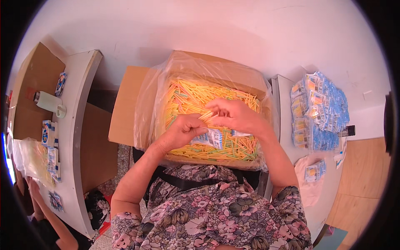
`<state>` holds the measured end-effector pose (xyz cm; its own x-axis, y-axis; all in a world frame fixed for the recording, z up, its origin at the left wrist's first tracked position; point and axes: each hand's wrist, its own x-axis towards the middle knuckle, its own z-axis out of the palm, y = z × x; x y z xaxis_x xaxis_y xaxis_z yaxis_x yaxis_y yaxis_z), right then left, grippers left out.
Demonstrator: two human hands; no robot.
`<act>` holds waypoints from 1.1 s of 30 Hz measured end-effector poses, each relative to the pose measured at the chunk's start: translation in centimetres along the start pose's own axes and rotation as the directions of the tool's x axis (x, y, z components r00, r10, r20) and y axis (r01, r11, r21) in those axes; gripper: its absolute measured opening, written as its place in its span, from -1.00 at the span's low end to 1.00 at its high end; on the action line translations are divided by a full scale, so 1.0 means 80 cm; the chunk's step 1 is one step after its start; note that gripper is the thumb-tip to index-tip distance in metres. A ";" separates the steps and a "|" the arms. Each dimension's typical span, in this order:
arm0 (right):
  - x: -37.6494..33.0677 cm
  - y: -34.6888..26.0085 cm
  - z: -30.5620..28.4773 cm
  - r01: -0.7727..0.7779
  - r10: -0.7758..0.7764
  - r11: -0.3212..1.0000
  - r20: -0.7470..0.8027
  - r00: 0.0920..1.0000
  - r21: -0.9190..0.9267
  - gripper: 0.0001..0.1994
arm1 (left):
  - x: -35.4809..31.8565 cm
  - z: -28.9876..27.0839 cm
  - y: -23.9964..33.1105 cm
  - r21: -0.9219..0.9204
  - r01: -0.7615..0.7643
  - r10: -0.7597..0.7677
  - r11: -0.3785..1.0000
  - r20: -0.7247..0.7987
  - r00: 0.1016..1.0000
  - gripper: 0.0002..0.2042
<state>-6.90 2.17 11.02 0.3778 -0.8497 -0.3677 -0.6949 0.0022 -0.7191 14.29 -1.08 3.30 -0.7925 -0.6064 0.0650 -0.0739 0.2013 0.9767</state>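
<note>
My left hand [183, 131] grips a small packet [210, 137] open-side up while my right hand [235, 114] pinches sticks [205, 115] just above it, over the box [208, 125].

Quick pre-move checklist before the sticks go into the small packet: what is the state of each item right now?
1. Left hand grips the small printed packet: ok.
2. Right hand pinches a few yellow sticks in its fingers: ok.
3. Packet mouth open toward the sticks: cannot tell, the hands hide it.
4. Supply in the plastic-lined cardboard box: ok, full of yellow, green and pink sticks.
5. Pile of filled packets on the right table, within view: ok.
6. Stick count in the pinch: cannot tell, too small.
</note>
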 end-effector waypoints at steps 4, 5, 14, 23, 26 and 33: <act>-0.005 0.036 0.051 0.361 -0.277 0.915 -0.369 0.887 0.181 -0.58 | -0.003 0.015 -0.018 -0.171 -0.070 0.059 0.983 -0.066 0.996 -0.92; -0.004 0.042 0.059 0.418 -0.357 0.900 -0.345 0.868 0.122 -0.55 | -0.004 0.017 -0.014 -0.261 0.061 -0.065 0.963 -0.007 0.998 -0.91; -0.011 0.030 0.075 0.309 -0.433 0.901 -0.580 0.690 -0.306 -0.31 | 0.016 0.043 -0.007 -0.927 0.078 -0.259 0.368 -0.022 0.966 -0.76; -0.020 0.051 0.070 0.322 -0.504 0.863 -0.618 0.604 -0.390 -0.36 | 0.016 0.068 0.014 -0.940 0.130 -0.274 0.314 0.042 0.961 -0.74; -0.040 0.039 0.070 0.332 -0.439 0.899 -0.608 0.662 -0.288 -0.32 | 0.010 0.080 0.006 -0.933 0.169 -0.266 0.318 0.083 0.960 -0.75; -0.021 0.066 0.068 0.398 -0.294 0.910 -0.501 0.814 0.114 -0.49 | -0.033 0.074 0.000 -0.710 0.133 -0.286 0.692 -0.101 0.953 -0.80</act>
<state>-7.84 6.48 4.62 0.2047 -0.9566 0.2075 -0.4125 -0.2766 -0.8680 12.81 5.08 1.90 -0.6729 -0.7130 -0.1973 0.2731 -0.4873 0.8294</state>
